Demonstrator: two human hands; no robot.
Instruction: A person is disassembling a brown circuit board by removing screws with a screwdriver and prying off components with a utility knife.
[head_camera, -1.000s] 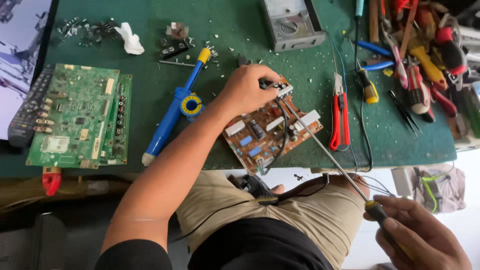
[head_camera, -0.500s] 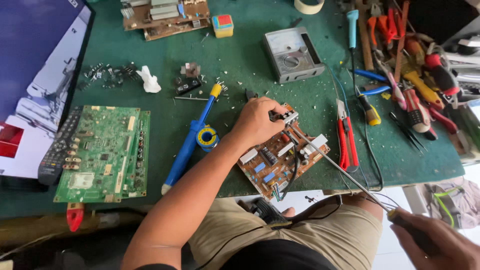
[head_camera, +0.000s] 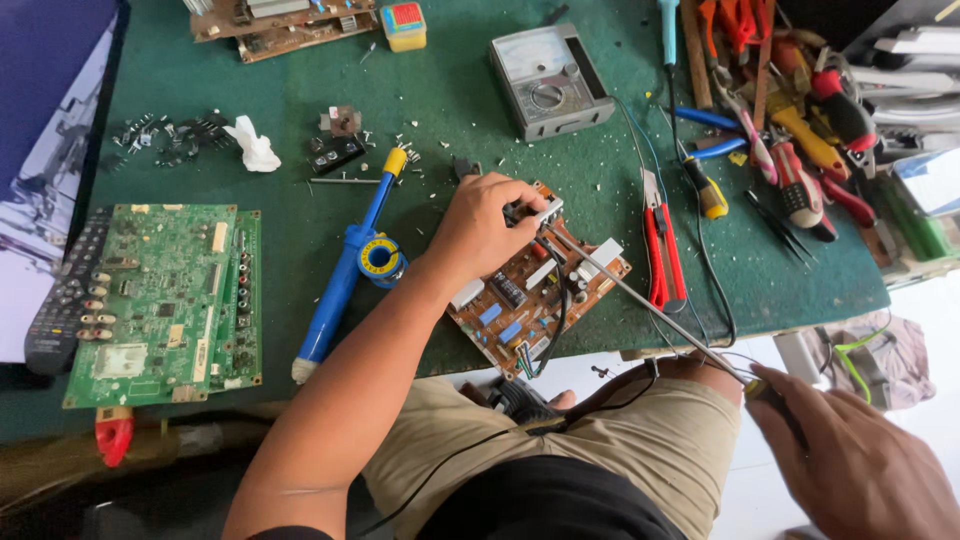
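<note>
The person's left hand (head_camera: 480, 232) lies flat on the upper corner of a brown circuit board (head_camera: 540, 295), fingers curled down over its components and pressing it to the green worktop (head_camera: 440, 90). The board sits tilted at the near edge of the worktop, just right of centre, its lower corner jutting past the edge above the person's lap. The right hand (head_camera: 860, 470), at 4 o'clock from the board, is closed round the dark handle of a soldering iron (head_camera: 650, 305), whose long thin shaft runs up toward 10 o'clock and ends on the board, just beside the left hand's fingertips. A black cable trails from the handle across the person's tan shorts (head_camera: 640, 440). At 9 o'clock from the board lie a blue desoldering pump (head_camera: 345, 275) with a yellow tip and a small reel of solder (head_camera: 380, 258) touching it. Further toward 9 o'clock is a green circuit board (head_camera: 165, 290), with a black remote control (head_camera: 65, 295) against its left side. At 12 o'clock from the brown board stands a grey analogue multimeter (head_camera: 548, 65). At 3 o'clock, just beside the board, lie red-handled pliers (head_camera: 662, 245), and toward 2 o'clock a heap of screwdrivers and pliers (head_camera: 790, 120) crowds the far right corner. A crumpled white tissue (head_camera: 255, 148) rests at 10 o'clock among scattered small parts.
</note>
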